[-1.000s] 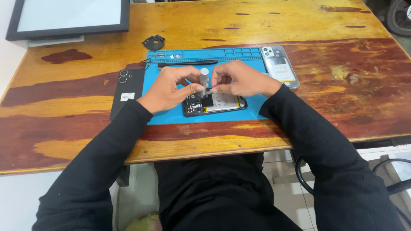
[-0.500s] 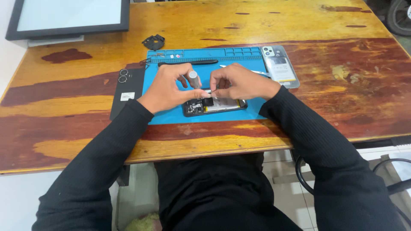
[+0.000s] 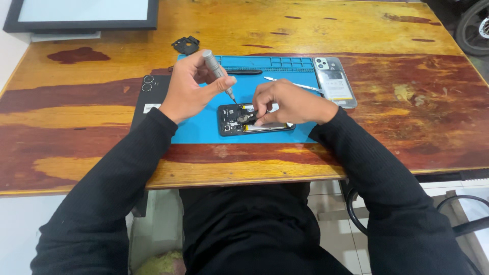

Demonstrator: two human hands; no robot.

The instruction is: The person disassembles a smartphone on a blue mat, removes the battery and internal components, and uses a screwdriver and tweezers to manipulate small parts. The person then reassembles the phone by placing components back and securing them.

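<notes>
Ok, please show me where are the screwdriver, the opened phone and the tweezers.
screwdriver (image 3: 215, 70): head view, on the grey handle in the left hand.
opened phone (image 3: 230, 126): head view, on its exposed left end.
tweezers (image 3: 290, 84): head view, on the thin metal arm.

Black-framed panel (image 3: 81, 14), tweezers (image 3: 293, 84), small black bracket (image 3: 186, 45)

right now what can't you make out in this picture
Head view only:
- Opened phone: the right hand covers its middle.
- Screwdriver tip: too small to tell whether it touches anything; left hand holds it.
- Dark frame: cut off by the top edge.
</notes>
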